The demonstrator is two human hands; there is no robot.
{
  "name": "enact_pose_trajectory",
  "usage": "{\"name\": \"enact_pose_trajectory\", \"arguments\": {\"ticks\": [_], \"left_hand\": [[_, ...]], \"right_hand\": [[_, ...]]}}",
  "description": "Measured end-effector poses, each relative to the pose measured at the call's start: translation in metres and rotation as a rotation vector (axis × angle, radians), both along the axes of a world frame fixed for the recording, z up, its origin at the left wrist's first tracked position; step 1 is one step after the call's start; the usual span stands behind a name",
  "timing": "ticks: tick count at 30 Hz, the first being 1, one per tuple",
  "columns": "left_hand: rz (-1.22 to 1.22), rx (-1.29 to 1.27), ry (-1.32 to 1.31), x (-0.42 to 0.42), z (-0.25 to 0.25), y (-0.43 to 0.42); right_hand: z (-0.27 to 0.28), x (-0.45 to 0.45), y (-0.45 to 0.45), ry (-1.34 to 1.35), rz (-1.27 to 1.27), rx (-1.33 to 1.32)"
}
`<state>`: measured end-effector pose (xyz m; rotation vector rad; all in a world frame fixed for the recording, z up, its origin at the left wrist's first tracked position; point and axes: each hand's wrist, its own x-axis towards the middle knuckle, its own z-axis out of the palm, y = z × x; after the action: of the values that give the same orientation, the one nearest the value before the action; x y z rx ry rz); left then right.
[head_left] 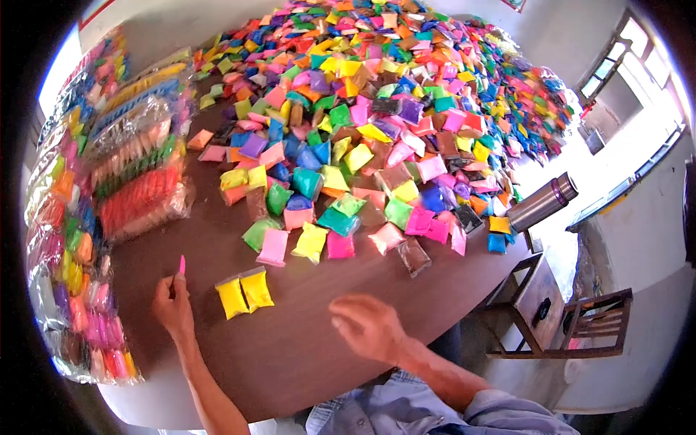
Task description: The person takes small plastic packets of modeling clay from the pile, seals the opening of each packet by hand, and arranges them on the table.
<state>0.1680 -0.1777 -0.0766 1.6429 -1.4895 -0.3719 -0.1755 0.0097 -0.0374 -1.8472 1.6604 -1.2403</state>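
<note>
My left hand (174, 308) is closed, pinching a thin pink piece (182, 264) upright between thumb and fingers; its exact kind is too small to make out. To its right, two yellow packets (245, 292) lie side by side on the brown table. My right hand (368, 328) hovers over the table to the right of these packets. Its fingers are bent and the thumb stands a little apart, with nothing visible in the grasp. Ahead of both hands, a pink packet (272, 247) and a yellow packet (310, 242) lie at the front of the pile.
A large heap of colourful packets (341, 116) covers the far part of the table (304, 362). Clear bags of sorted packets (145, 203) are stacked along the left. At the right edge lies a metal flask (542, 203). A wooden chair (598, 322) stands beyond.
</note>
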Motion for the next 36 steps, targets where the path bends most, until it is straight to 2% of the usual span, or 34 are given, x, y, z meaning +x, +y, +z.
{"name": "enact_pose_trajectory", "arguments": {"ticks": [3,5,7,9,11,13,15,16,17,21,23,25,27,28,29,32,35,36], "left_hand": [[0.016,0.014,-0.007,-0.005,0.006,0.004],[-0.016,-0.074,0.022,0.005,-0.013,-0.004],[0.022,-0.009,0.068,0.000,-0.006,-0.001],[0.045,0.006,0.079,-0.008,0.007,0.003],[0.028,0.013,0.144,-0.008,0.005,0.002],[0.033,0.045,0.090,-0.007,0.007,0.003],[0.042,0.032,0.158,-0.005,-0.005,0.000],[0.041,0.059,0.095,-0.003,-0.001,0.000],[0.034,0.056,0.115,-0.004,0.000,0.000],[0.044,0.098,0.125,-0.008,0.005,0.001],[0.048,0.033,0.116,-0.008,0.005,0.001],[0.055,0.009,0.106,-0.008,0.003,0.000],[0.064,-0.012,0.098,-0.009,0.007,0.001],[0.056,-0.013,0.104,-0.011,0.011,0.002],[0.047,-0.016,0.110,-0.013,0.013,0.002],[0.040,-0.040,0.072,-0.011,0.012,0.002],[0.012,-0.088,0.013,-0.010,0.013,0.002],[0.011,-0.095,0.010,-0.010,0.013,0.003]], "right_hand": [[0.025,-0.033,-0.038,0.254,-0.138,-0.150],[0.030,-0.061,-0.079,0.301,-0.246,-0.243],[0.050,-0.084,-0.120,0.354,-0.279,-0.353],[0.055,-0.116,-0.154,0.542,-0.357,-0.381],[0.061,-0.137,-0.188,0.601,-0.402,-0.319],[0.060,-0.149,-0.213,0.700,-0.445,-0.437],[0.061,-0.155,-0.227,0.750,-0.480,-0.401],[0.058,-0.158,-0.234,0.778,-0.495,-0.424],[0.057,-0.163,-0.238,0.765,-0.494,-0.320],[0.058,-0.164,-0.246,0.736,-0.544,-0.233],[0.057,-0.168,-0.249,0.760,-0.509,-0.154],[0.059,-0.170,-0.251,0.744,-0.502,-0.180],[0.068,-0.171,-0.250,0.580,-0.506,-0.329],[0.077,-0.173,-0.245,0.623,-0.477,-0.446],[0.083,-0.173,-0.239,0.625,-0.480,-0.449],[0.091,-0.160,-0.202,0.281,-0.439,-0.309],[0.079,-0.121,-0.135,0.092,-0.343,-0.133],[0.076,-0.104,-0.111,0.112,-0.290,-0.176]]}}
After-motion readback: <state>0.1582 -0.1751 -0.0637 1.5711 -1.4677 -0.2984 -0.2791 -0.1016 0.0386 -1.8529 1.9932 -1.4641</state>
